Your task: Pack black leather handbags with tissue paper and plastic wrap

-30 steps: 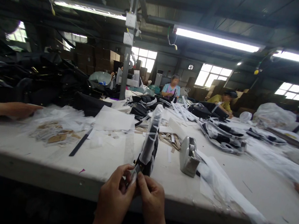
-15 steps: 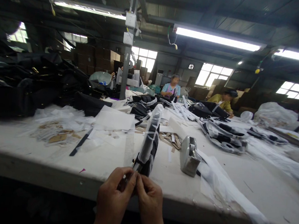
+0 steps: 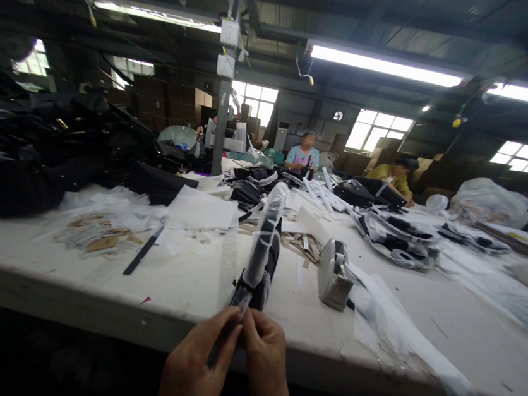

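A black bag (image 3: 272, 256) stands edge-on at the table's front, its upper part wrapped in whitish plastic film (image 3: 263, 242). From its near end a black strap (image 3: 239, 295) runs toward me, with a piece of clear film (image 3: 244, 305) on it. My left hand (image 3: 203, 356) is closed, pinching the strap and film between thumb and fingers. Close against it, my right hand (image 3: 267, 357) is also closed, its thumb and forefinger pinching at the same spot. The fingers hide most of what lies between them.
A grey tape-dispenser-like object (image 3: 335, 276) stands to the right beside crumpled white wrapping (image 3: 388, 320). Left are a black strip (image 3: 143, 253), paper scraps (image 3: 106, 240), white sheets (image 3: 203, 210) and heaped black bags (image 3: 60, 143). Co-workers (image 3: 303, 155) sit across the table.
My left hand has moved slightly down and left and its grip has shifted, showing more clear film at the fingertips. A hand at the right edge has left view.
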Available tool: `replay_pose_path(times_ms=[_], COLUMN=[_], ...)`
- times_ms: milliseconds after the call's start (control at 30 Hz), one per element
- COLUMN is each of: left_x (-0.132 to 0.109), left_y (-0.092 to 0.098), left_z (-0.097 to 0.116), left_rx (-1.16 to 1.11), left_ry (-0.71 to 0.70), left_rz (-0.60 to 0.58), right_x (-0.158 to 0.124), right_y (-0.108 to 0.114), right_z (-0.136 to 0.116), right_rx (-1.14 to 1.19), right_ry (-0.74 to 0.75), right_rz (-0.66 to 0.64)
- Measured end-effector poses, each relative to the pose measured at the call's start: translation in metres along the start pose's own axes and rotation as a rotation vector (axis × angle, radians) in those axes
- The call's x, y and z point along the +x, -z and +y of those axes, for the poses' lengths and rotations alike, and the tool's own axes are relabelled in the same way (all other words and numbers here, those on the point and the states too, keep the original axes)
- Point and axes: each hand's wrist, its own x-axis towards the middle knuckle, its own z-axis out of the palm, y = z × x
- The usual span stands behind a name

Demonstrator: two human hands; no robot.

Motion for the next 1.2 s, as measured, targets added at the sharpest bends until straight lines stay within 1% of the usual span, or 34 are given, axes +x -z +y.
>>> replay_pose_path(times_ms=[100, 167, 267, 367, 500, 533, 633, 700, 800, 900, 967, 1033, 1100, 1200], left_x=[-0.006, -0.008, -0.011, -0.012, -0.008, -0.005, 0.002, 0.005, 0.008, 0.01, 0.012, 0.011, 0.01, 0.006], left_y=[0.0, 0.0, 0.002, 0.008, 0.013, 0.012, 0.004, -0.002, -0.006, -0.001, 0.003, 0.005, 0.004, 0.0], left_z=[-0.003, -0.004, -0.002, 0.0, -0.004, -0.007, -0.013, -0.016, -0.019, -0.02, -0.02, -0.02, -0.02, -0.019], left_rx=[0.034, 0.024, -0.047, -0.146, -0.195, -0.238, -0.494, -0.659, -0.8, -0.906, -0.95, -0.969, -0.97, -0.95], left_ry=[-0.077, -0.104, -0.029, 0.137, 0.429, 0.504, 0.718, 0.798, 0.831, 0.878, 0.922, 0.954, 0.95, 0.933], left_rz=[0.027, 0.026, -0.041, -0.12, -0.103, -0.134, -0.305, -0.362, -0.356, -0.409, -0.443, -0.441, -0.414, -0.355], right_x=[-0.002, -0.004, -0.006, -0.005, -0.001, -0.001, -0.001, -0.002, -0.004, -0.005, -0.005, -0.005, -0.005, -0.005], right_y=[0.001, 0.002, 0.004, 0.007, 0.01, 0.01, 0.011, 0.012, 0.015, 0.017, 0.017, 0.015, 0.013, 0.011], right_z=[-0.003, -0.007, -0.012, -0.016, -0.017, -0.017, -0.018, -0.02, -0.023, -0.024, -0.023, -0.022, -0.02, -0.017], right_rx=[0.048, 0.043, -0.052, -0.153, -0.273, -0.301, -0.379, -0.432, -0.446, -0.317, -0.205, -0.136, -0.143, -0.261], right_ry=[-0.029, -0.007, 0.063, 0.057, 0.039, 0.045, 0.085, 0.13, 0.158, 0.083, 0.027, -0.002, 0.004, 0.079], right_rz=[-0.025, -0.042, -0.086, -0.096, -0.077, -0.074, -0.062, -0.047, -0.003, 0.031, 0.024, 0.016, 0.043, 0.132])
